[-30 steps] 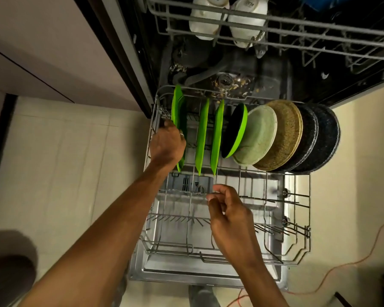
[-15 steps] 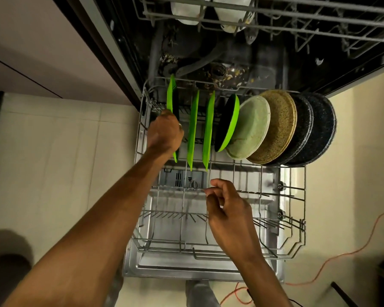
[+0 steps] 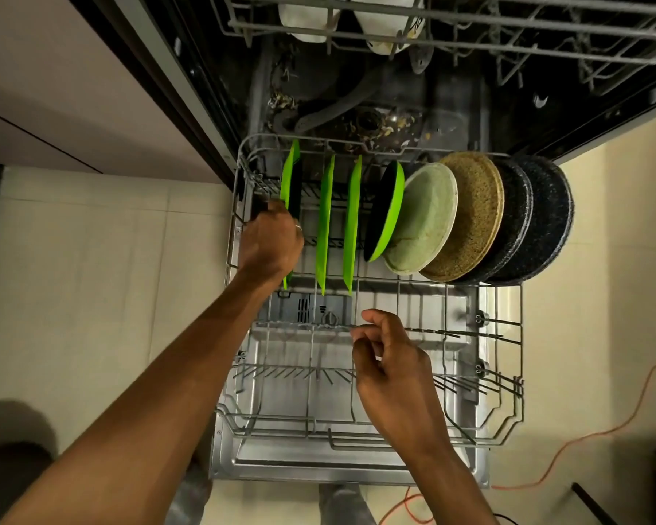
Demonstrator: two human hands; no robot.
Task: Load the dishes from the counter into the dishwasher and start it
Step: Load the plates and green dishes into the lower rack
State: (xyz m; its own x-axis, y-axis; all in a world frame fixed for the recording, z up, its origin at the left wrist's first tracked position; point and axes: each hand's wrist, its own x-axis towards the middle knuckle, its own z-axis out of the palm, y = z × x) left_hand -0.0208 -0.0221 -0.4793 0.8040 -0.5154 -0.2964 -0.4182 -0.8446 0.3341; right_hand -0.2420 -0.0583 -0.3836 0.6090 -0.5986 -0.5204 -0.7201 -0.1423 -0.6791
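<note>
4 green plates: upright in the lower rack [image 3: 522, 335], at its rear left. The leftmost green plate [image 3: 291, 176] is in hand and the other 3 stand free.
Left hand [image 3: 271, 246]: fingers curled over that plate's near rim, gripping it.
Right hand [image 3: 391, 373]: fingers loosely curled at a mid-rack wire. I cannot tell whether it pinches the wire or only touches it.
Change: almost none since 1.0 s ago. Both hands and the plate have kept their places.
Meaning: the plate looks seated in its slot, so letting go seems due. After that, any dishes left on the counter, then the start.
</note>
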